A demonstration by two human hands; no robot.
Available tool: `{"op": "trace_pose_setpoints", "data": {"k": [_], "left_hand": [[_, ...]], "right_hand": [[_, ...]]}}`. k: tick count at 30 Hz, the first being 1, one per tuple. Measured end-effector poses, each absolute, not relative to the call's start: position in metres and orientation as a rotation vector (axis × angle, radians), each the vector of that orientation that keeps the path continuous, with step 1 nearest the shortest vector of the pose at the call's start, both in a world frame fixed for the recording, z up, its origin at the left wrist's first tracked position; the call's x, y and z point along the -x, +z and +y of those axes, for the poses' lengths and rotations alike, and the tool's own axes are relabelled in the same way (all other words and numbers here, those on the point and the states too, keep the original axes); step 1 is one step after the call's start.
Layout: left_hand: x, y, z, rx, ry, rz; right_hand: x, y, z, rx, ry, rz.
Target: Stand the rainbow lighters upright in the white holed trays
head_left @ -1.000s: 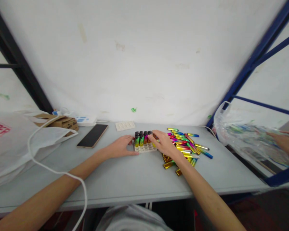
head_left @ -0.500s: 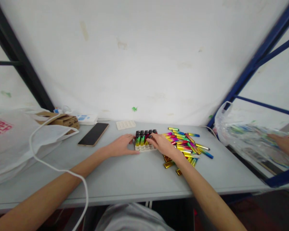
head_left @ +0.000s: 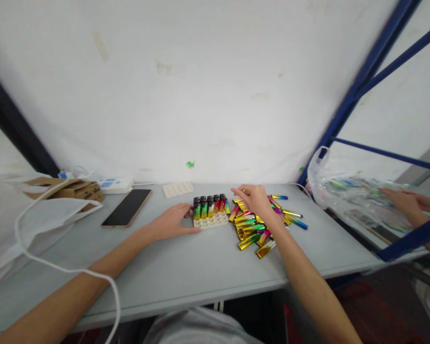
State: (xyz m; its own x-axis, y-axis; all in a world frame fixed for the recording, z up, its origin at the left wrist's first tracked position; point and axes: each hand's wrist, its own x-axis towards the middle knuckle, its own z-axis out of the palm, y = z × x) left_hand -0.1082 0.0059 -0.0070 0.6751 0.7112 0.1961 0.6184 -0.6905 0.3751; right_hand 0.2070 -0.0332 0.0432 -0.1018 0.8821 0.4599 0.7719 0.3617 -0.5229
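Note:
Lighters (head_left: 204,209) with black tops and shiny coloured bodies stand upright in rows in a white tray with holes (head_left: 211,223); the front holes of the tray show bare. My left hand (head_left: 170,222) grips the tray's left end, thumb at the near corner and fingers along the side. Over the far left part of a loose pile of lighters (head_left: 251,234), my right hand (head_left: 254,198) has its fingers curled together. A small gold spot shows at its fingers; what they hold is unclear.
A second white tray (head_left: 178,189) lies near the wall. To the left are a phone (head_left: 127,208), a cardboard box (head_left: 82,191), a plastic bag (head_left: 7,215) and a white cable (head_left: 68,270). Beyond the blue frame (head_left: 358,91), another person's hands (head_left: 404,203) touch clear plastic bags.
My right hand has left the lighters in the tray and moved right, over the pile. My left hand stays at the tray. The camera view has shifted slightly right.

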Motion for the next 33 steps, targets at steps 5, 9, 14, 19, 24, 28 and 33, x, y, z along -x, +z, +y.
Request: {"op": "trace_pose_setpoints", "data": {"k": [5, 9, 14, 19, 24, 28, 33], "left_hand": [[0.107, -0.004, 0.005, -2.608, 0.494, 1.079], [0.106, -0.005, 0.005, -2.588, 0.507, 1.081], [0.106, -0.007, 0.007, -2.589, 0.467, 1.093], [0.106, -0.006, 0.007, -2.604, 0.481, 1.087], [0.106, -0.004, 0.005, -2.605, 0.497, 1.072], [0.106, -0.004, 0.006, -2.599, 0.488, 1.082], [0.106, -0.004, 0.006, -2.586, 0.510, 1.068]], "right_hand": [[-0.257, 0.069, -0.051, 1.582, -0.092, -1.727], [-0.275, 0.069, -0.101, 1.552, 0.138, -2.008], [-0.290, 0.030, -0.163, 1.391, 0.426, -2.326], [-0.296, -0.013, -0.174, 1.438, 0.265, -2.301], [-0.293, -0.015, -0.162, 1.430, 0.176, -2.267], [-0.295, 0.001, -0.156, 1.493, 0.244, -2.086], [-0.286, 0.016, -0.113, 1.346, 0.448, -1.684]]}}
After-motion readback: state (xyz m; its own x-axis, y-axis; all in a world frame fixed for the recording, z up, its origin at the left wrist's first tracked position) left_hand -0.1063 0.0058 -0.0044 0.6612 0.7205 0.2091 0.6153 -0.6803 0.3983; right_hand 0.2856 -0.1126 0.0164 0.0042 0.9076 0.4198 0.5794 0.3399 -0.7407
